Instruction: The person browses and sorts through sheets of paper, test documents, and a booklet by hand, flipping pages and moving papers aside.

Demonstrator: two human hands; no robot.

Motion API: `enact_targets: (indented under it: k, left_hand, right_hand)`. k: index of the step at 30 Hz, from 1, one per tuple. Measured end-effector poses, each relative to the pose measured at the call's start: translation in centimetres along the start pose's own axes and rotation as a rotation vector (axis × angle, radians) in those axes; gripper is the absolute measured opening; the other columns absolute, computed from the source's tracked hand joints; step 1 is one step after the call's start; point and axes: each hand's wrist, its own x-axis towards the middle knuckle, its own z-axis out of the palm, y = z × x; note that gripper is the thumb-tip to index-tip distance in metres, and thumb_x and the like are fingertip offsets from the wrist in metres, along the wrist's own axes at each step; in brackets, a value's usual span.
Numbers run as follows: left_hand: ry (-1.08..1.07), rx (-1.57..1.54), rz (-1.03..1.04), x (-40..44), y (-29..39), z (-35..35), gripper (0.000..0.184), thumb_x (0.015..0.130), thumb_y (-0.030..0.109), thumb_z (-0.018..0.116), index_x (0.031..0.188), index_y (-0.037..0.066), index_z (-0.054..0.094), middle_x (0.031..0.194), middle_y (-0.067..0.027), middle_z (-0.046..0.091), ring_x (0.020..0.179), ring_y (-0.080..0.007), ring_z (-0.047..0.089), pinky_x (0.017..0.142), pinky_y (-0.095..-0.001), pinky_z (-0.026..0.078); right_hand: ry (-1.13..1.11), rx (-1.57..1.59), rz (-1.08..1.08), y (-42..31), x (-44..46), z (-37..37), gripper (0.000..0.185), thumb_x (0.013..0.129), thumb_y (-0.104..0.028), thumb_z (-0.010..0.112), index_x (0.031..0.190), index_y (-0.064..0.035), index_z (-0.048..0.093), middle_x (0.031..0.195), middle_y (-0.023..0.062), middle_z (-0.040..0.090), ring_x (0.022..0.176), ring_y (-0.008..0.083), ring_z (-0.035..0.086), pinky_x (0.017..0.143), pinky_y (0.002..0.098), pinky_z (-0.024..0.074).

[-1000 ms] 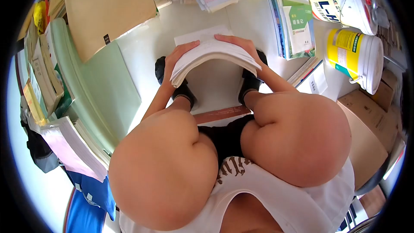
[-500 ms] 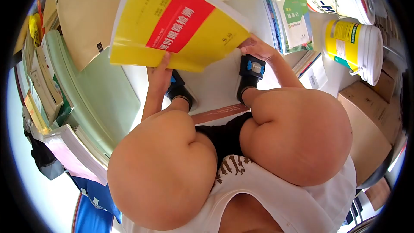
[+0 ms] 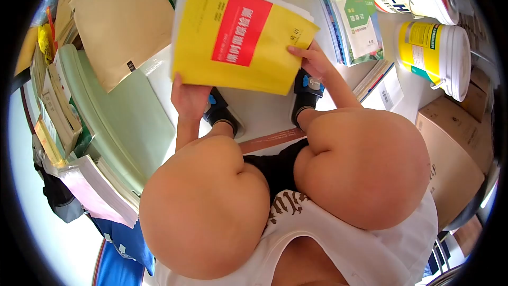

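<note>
Plainly, on the head view, I saw the book (image 3: 241,37) at twelve o'clock, cover up, partly over the shoes (image 3: 309,91). The left hand (image 3: 190,98) gripped it at its seven o'clock corner; the right hand (image 3: 316,63) gripped its four o'clock side, thumb on the cover. Most other fingers were hidden from me. Around it, I had an envelope (image 3: 124,21) at ten, booklets (image 3: 357,26) at one and a bucket (image 3: 423,53) at two.
</note>
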Motion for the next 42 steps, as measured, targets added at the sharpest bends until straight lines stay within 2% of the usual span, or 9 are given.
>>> enact_targets:
  k: [4,9,17,20,23,27,36,39,42]
  left_hand:
    - [-0.084,-0.076,-0.245,-0.9,-0.1,-4.3,0.066,0.106,0.053,0.040,0.147,0.002,0.048,0.143,-0.0152,0.057,0.131,-0.0305,0.054,0.108,-0.0489,0.043]
    - [0.006,0.597,-0.347,1.6,-2.1,-2.6,0.046,0.098,0.018,0.070,0.138,-0.001,0.055,0.126,-0.0129,0.068,0.111,-0.0237,0.068,0.091,-0.0376,0.057]
    - [0.091,1.158,0.095,3.0,-1.4,-2.1,0.027,0.091,0.008,0.077,0.117,0.000,0.072,0.112,-0.0096,0.074,0.099,-0.0169,0.069,0.086,-0.0310,0.055]
    - [0.063,1.204,0.251,3.7,-2.2,-2.6,0.031,0.091,0.006,0.075,0.121,0.003,0.071,0.115,-0.0097,0.074,0.099,-0.0169,0.068,0.088,-0.0294,0.054]
    - [-0.023,1.232,0.370,4.9,-3.6,-5.7,0.036,0.092,0.022,0.075,0.122,0.003,0.070,0.119,-0.0118,0.072,0.109,-0.0215,0.067,0.097,-0.0321,0.050]
    - [-0.231,1.128,0.452,5.0,-4.1,-6.8,0.027,0.097,0.015,0.067,0.120,0.002,0.070,0.122,-0.0149,0.071,0.127,-0.0314,0.060,0.116,-0.0419,0.040]
    - [-0.252,1.099,0.466,4.7,-4.0,-7.2,0.079,0.084,0.074,0.062,0.119,0.004,0.069,0.133,-0.0199,0.065,0.135,-0.0354,0.054,0.120,-0.0506,0.032]
    - [-0.283,0.959,0.538,4.7,-4.0,-5.8,0.052,0.091,0.053,0.067,0.112,0.005,0.069,0.145,-0.0211,0.056,0.136,-0.0335,0.052,0.117,-0.0458,0.038]
    - [-0.038,0.638,0.257,5.9,-4.3,-5.7,0.015,0.092,0.018,0.067,0.102,0.007,0.066,0.159,-0.0207,0.040,0.141,-0.0313,0.047,0.110,-0.0374,0.047]
  right_hand:
    - [-0.054,-0.151,0.028,0.3,-0.2,-4.6,0.053,0.092,-0.004,0.074,0.141,-0.0020,0.052,0.134,0.0133,0.065,0.122,0.0244,0.064,0.106,0.0373,0.0509]
    - [0.030,-0.245,-0.012,1.7,-0.2,-5.4,0.047,0.092,-0.003,0.073,0.136,-0.0016,0.057,0.129,0.0115,0.067,0.119,0.0221,0.064,0.104,0.0353,0.0509]
    - [0.083,-0.603,-0.240,-0.5,-0.1,-2.0,0.029,0.095,-0.001,0.070,0.123,-0.0018,0.069,0.126,0.0113,0.071,0.115,0.0186,0.065,0.104,0.0297,0.0479]
    - [-0.125,-0.737,-0.545,-1.8,0.1,0.0,0.035,0.095,0.005,0.063,0.129,-0.0015,0.069,0.135,0.0133,0.068,0.133,0.0272,0.057,0.113,0.0369,0.0441]
    - [-0.206,-0.776,-0.598,0.2,2.0,-2.1,0.034,0.094,0.000,0.065,0.128,-0.0015,0.069,0.135,0.0129,0.068,0.137,0.0301,0.055,0.117,0.0422,0.0405]
    - [-0.240,-0.777,-0.663,1.5,2.3,-3.2,0.035,0.094,-0.011,0.069,0.127,-0.0028,0.069,0.135,0.0125,0.068,0.137,0.0317,0.055,0.118,0.0460,0.0380]
    - [-0.229,-1.440,-0.910,-1.6,-2.3,0.3,0.044,0.081,-0.017,0.073,0.124,-0.0070,0.070,0.130,0.0117,0.070,0.122,0.0364,0.066,0.104,0.0472,0.0521]
    - [-0.278,-1.605,-1.101,-3.6,-3.9,2.3,0.043,0.079,-0.012,0.073,0.122,-0.0083,0.070,0.127,0.0099,0.072,0.118,0.0343,0.068,0.095,0.0435,0.0578]
    - [-0.370,-1.653,-1.190,-4.6,-4.6,2.0,0.043,0.081,0.000,0.069,0.124,-0.0080,0.069,0.130,0.0083,0.070,0.113,0.0301,0.070,0.088,0.0368,0.0604]
